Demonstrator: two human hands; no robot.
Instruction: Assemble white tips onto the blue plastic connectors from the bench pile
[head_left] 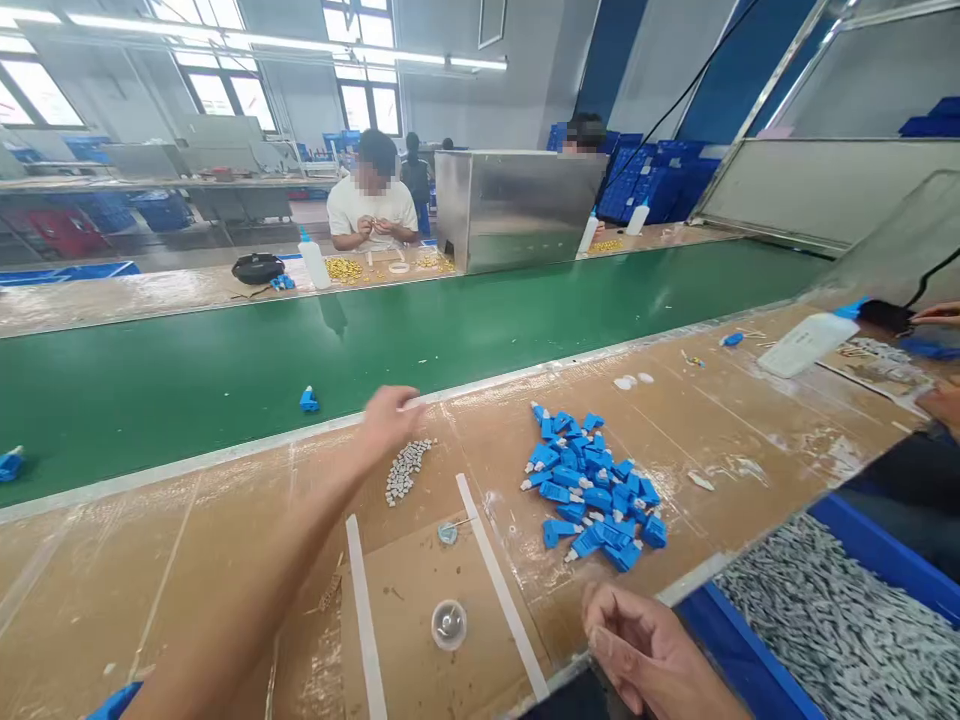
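My left hand (388, 420) reaches over the far edge of the table, above a small heap of grey pieces (407, 470). Its fingers point right and stand apart, with nothing seen between them. Close to the near table edge, my right hand (637, 640) has its fingers curled toward the thumb; whatever they may hold is hidden. A pile of blue plastic pieces with pale tips (592, 485) lies just beyond it. Between my hands, a small clear round cup (448, 625) and a little dish with a thin stick (448, 532) rest on cardboard bordered by white strips.
A green conveyor belt (465, 325) crosses ahead, bearing a blue piece (309, 400) and another at far left. A blue bin of grey parts (847, 600) is below right. A white bottle (810, 342) lies near another person's hands. Across the belt sits a co-worker (373, 205).
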